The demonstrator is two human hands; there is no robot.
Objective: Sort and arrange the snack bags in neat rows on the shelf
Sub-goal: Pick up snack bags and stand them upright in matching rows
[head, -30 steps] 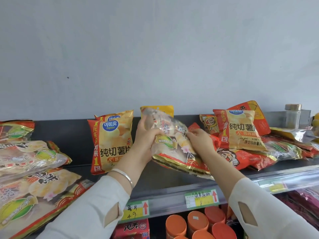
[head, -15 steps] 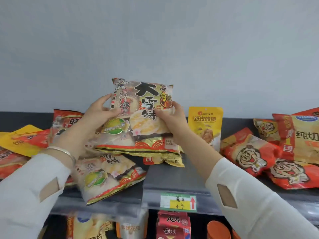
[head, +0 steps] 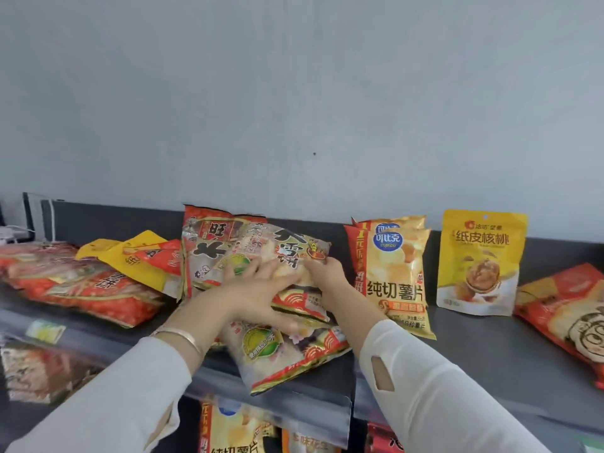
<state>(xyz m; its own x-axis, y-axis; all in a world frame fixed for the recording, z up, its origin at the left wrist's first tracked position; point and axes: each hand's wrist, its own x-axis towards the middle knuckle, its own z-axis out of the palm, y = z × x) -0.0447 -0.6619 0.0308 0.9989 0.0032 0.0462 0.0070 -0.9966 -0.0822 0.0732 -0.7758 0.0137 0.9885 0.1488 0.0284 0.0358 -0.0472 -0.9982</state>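
Pressing: both hands are resting on one rice-cracker bag [head: 261, 246] that is leaning back against other bags at the rear of the dark shelf [head: 490, 348].
Left hand: the left hand [head: 258, 289] is lying flat across the front of the bag, fingers [head: 248, 268] spread and stretched out, not curled around anything; the thumb is pointing down toward the bag's lower edge.
Right hand: the right hand [head: 323, 273] is gripping the bag's right edge, fingertips tucked over the side of the pack, thumb hidden.
Wrist: a thin bangle [head: 183, 335] is sitting on the left wrist, just above the white sleeve [head: 108, 403].
Under the hands: a second cracker bag [head: 287, 351] is lying flat just below the left palm, its front corner sticking out past the shelf lip.
Behind the fingers: another bag of the same kind [head: 209, 230] is standing directly behind the held one, touching it.
Right of the right hand: a yellow chip bag [head: 395, 273] is standing upright just beside the knuckles, with a twin behind it; farther right, a yellow walnut pouch [head: 480, 259] is standing apart.
Far right: a red bag with a cartoon face [head: 568, 318] is lying flat.
Left of the left hand: yellow pouches [head: 130, 259] and red bags [head: 88, 289] are lying in a loose heap.
Below: more packs are showing on the lower shelf, blurred.
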